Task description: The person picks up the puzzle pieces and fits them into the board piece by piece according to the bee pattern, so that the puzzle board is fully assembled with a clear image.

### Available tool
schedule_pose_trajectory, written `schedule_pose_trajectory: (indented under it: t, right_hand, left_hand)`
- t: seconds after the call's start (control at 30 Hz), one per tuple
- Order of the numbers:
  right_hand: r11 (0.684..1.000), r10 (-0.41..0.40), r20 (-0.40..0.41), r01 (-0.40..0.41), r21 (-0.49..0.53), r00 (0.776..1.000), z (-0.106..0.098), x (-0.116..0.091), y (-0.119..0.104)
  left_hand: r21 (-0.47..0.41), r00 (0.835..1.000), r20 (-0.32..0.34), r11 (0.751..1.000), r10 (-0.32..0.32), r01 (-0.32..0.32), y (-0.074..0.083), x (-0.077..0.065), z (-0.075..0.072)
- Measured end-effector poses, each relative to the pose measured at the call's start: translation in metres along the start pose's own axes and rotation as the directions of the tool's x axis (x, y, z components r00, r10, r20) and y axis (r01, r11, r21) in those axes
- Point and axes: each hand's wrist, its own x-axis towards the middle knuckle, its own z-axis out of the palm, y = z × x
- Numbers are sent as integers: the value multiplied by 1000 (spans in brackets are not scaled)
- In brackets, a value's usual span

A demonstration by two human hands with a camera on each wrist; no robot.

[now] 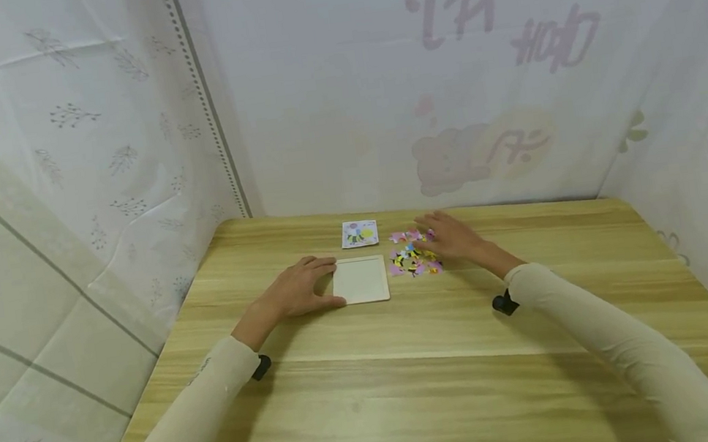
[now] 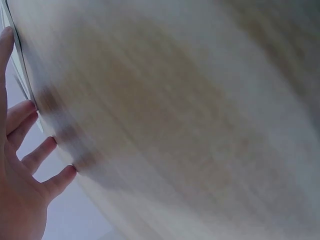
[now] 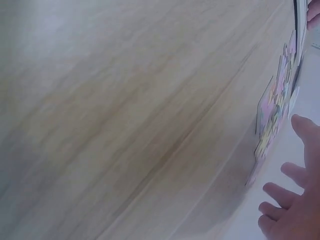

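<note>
A cream square puzzle tray [image 1: 360, 281] lies flat on the table. My left hand [image 1: 299, 288] touches its left side, thumb at the lower left corner and fingers at the upper left. In the left wrist view the left hand's fingers [image 2: 62, 180] are spread, with their tips at the tabletop. Loose jigsaw pieces [image 1: 407, 262], pink, yellow and black, are heaped right of the tray. Over the right edge of that heap reaches my right hand [image 1: 452, 236], partly covering it. The right wrist view has its fingers [image 3: 282, 195] apart and holding nothing, beside the pieces [image 3: 272, 117].
Behind the tray lies a small picture card [image 1: 359, 233] showing a bee. A wood-grain table [image 1: 375, 395] carries everything. Patterned cloth [image 1: 346, 104] hangs at the back and both sides, close to the table's far edge.
</note>
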Motion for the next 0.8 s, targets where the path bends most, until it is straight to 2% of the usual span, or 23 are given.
schedule_pose_trajectory:
  t: [0.17,0.57,0.8]
  right_hand:
    - [999,14,-8,-13,44,1000,3,4,-4]
    - [991,-110,-74,115,68,991,8,21,-5]
    - [990,-124,-87,130,63,988,11,30,-3]
  left_hand:
    - [-13,1000,22,1000,-15,15,3,2,-3]
    - [11,998,46,999,-39,39,4,6,-7]
    - [11,998,42,999,-35,34,5,7,-7]
